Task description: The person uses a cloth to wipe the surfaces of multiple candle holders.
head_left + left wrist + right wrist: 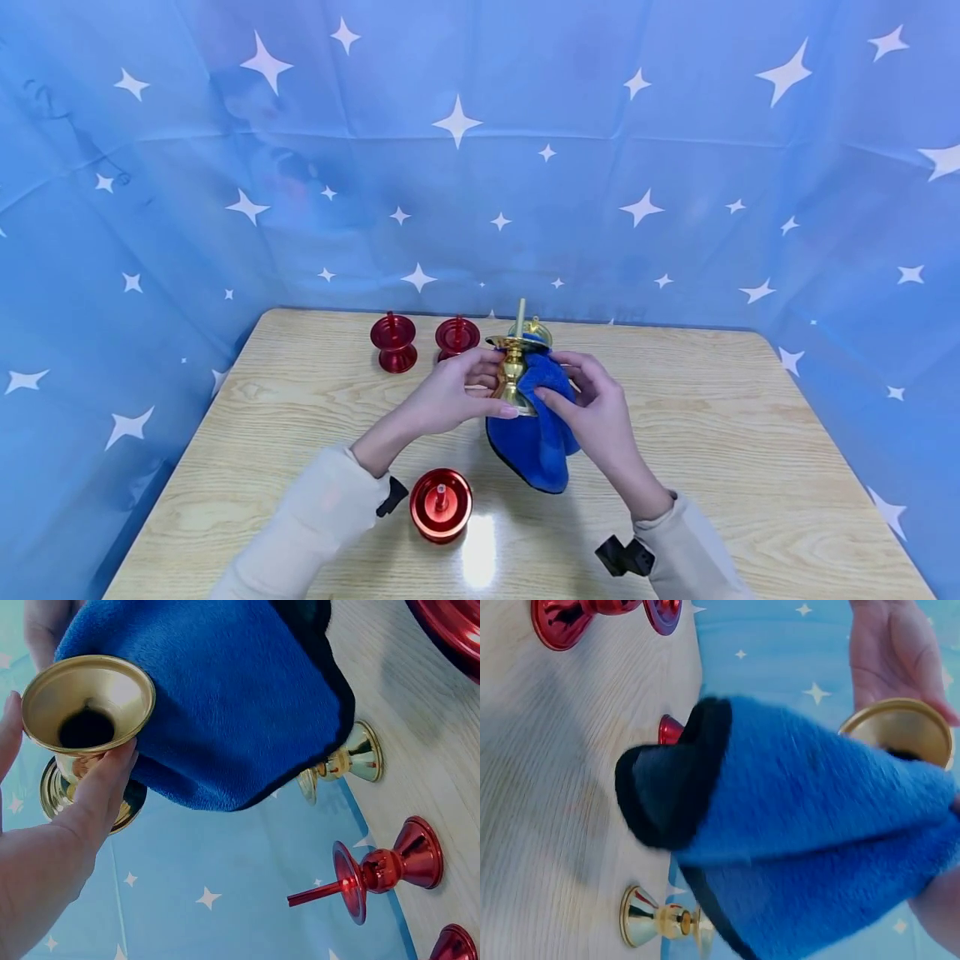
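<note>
Raised over the table, a gold candlestick (512, 372) with a spike on its dish is gripped by my left hand (457, 396), fingers around its far side and thumb near the foot. Its hollow base (90, 705) faces the left wrist camera. My right hand (596, 412) pinches a blue plush cloth (536, 446) with dark edging and holds it against the candlestick's right side. The cloth hangs down below both hands and hides part of the stem. In the right wrist view the cloth (802, 802) covers most of the right fingers.
A second gold candlestick (360, 754) stands behind the hands near the table's back edge. Two red candlesticks, one at the back left (395, 342) and another (457, 333) beside it, stand there too. A third red candlestick (441, 506) is in front, near the left forearm. A starry blue curtain (480, 183) surrounds the wooden table (315, 400).
</note>
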{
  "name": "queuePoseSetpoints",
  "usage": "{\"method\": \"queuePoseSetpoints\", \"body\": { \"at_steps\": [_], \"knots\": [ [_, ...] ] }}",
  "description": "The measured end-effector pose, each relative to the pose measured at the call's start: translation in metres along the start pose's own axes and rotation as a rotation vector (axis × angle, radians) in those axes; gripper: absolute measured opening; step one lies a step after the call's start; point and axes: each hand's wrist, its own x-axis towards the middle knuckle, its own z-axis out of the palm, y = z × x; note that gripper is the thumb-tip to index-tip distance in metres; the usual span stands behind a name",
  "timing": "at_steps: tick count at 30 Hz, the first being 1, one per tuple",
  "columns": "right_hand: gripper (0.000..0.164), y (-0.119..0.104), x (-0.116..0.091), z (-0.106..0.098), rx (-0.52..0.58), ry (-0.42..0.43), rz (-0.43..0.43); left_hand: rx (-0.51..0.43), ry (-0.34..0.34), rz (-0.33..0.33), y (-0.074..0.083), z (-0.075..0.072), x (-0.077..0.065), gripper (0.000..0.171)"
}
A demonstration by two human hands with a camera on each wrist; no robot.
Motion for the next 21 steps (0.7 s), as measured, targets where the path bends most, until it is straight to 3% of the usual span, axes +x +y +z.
{"method": "queuePoseSetpoints", "body": {
  "at_steps": [6, 15, 21],
  "knots": [
    [0.038, 0.0024, -0.0015, -0.0051, 0.000, -0.065, 0.019, -0.018, -0.010, 0.015, -0.0004, 0.0012, -0.0009, 0.058],
    [0.031, 0.0044, -0.0025, -0.0062, -0.066, -0.021, 0.031, 0.003, -0.008, 0.015, 0.0014, 0.0049, -0.0023, 0.056],
    [0.027, -0.0030, -0.0007, -0.0062, -0.089, 0.014, 0.018, 0.169, 0.026, 0.004, 0.0029, 0.0096, -0.0019, 0.058]
  ]
}}
